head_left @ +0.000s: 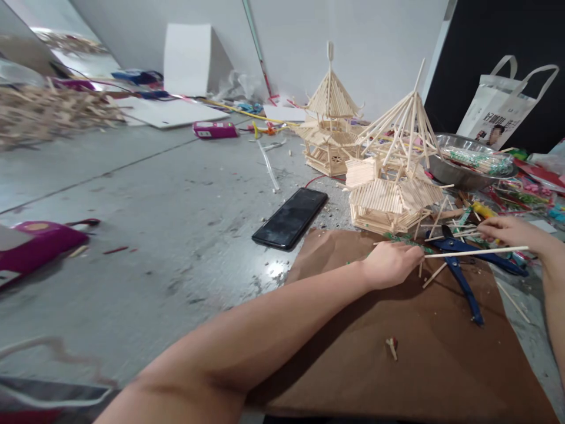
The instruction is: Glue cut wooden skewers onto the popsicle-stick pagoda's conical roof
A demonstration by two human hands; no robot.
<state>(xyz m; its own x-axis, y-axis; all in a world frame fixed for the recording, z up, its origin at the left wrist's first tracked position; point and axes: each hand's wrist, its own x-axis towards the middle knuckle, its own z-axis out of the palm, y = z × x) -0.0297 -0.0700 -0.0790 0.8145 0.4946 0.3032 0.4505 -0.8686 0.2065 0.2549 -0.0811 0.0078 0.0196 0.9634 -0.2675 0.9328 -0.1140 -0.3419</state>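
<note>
Floor: grey concrete floor (145, 194), dusty, strewn with small wood chips; everything lies on it.
Brown sheet: a brown paper sheet (419, 353) spread under both hands, with a tiny scrap lying on it nearer the camera.
Stick heap: a blurred pile of wooden sticks (48, 112) far left, well apart from the hands.
White bag: a white tote bag (503, 106) stands against the dark wall at the right.
Far pagoda: a finished stick pagoda (330, 123) stands behind, near the wall.
Near pagoda: an unfinished stick model (392, 182) with bare sticks fanned into a cone above its roof, just beyond the sheet's far edge.
Metal bowl: a steel bowl (468, 171) to the right of the model, holding green-wrapped sticks.
Phone: a black phone (291, 218) lies face up, just left of the sheet's far corner.
Cutters: blue-handled cutters (463, 265) lie on the sheet between the two hands, handles spread apart.
Left hand: the left hand (391, 264) rests low over the sheet, its grip pinched closed on one end of a thin stick.
Right hand: the right hand (507, 231) hovers above the cutters, fingers curled toward loose sticks; whether its grip holds anything I cannot tell.
Thin stick: the thin stick (477, 252) runs nearly level from the left fingertips rightward, passing above the cutters and below the right hand.
</note>
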